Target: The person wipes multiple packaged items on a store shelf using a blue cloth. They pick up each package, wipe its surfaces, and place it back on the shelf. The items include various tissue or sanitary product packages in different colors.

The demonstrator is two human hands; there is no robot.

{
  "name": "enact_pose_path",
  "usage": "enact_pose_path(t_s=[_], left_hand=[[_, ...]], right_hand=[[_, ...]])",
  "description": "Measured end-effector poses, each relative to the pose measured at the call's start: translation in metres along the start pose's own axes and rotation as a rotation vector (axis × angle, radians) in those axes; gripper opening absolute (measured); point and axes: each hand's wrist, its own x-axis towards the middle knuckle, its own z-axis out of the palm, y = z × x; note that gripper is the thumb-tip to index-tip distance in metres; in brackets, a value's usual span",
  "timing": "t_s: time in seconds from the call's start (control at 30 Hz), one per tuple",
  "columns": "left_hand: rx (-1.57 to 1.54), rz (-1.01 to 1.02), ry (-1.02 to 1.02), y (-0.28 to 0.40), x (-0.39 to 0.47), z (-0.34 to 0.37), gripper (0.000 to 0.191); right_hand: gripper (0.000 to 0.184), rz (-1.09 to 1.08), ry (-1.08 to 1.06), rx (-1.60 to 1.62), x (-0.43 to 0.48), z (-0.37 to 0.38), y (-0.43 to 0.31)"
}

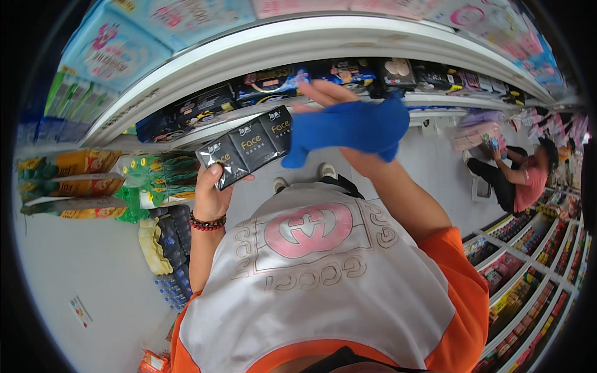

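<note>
My left hand (pixel 212 193) holds a black plastic-wrapped pack of tissue packets (pixel 252 144) by its lower left end, thumb on top. Several packets sit side by side in the pack, which tilts up to the right and bears writing. A blue cloth (pixel 345 126) is in my right hand (pixel 329 91), covering the palm and thumb. The fingertips show beyond its upper edge, in front of the shelf. The cloth's left end lies close to the right end of the pack; whether they touch, I cannot tell.
Dark tissue packs (pixel 275 84) line a white shelf (pixel 289 39) ahead, with blue and pink packages (pixel 126 56) above. Bagged goods (pixel 74 182) and bottles (pixel 172 289) stand left. At right, a person (pixel 522 172) crouches holding an item near shelves of small goods (pixel 527 275).
</note>
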Motion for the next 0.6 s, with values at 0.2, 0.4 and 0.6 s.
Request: enact_pose_path(t_s=[0.2,0.4,0.6], left_hand=[[0.126,-0.238,-0.014,-0.001,0.014,0.030,0.067],[0.173,-0.073,-0.078,0.016,0.004,0.034,0.078],[0.161,0.024,-0.068,0.012,0.013,0.033,0.085]], right_hand=[[0.098,-0.583,-0.262,-1.483,0.024,0.045,0.034],[0.084,-0.203,-0.018,-1.123,0.008,-0.011,0.038],[0.069,0.310,0.293,0.183,-0.009,0.002,0.048]])
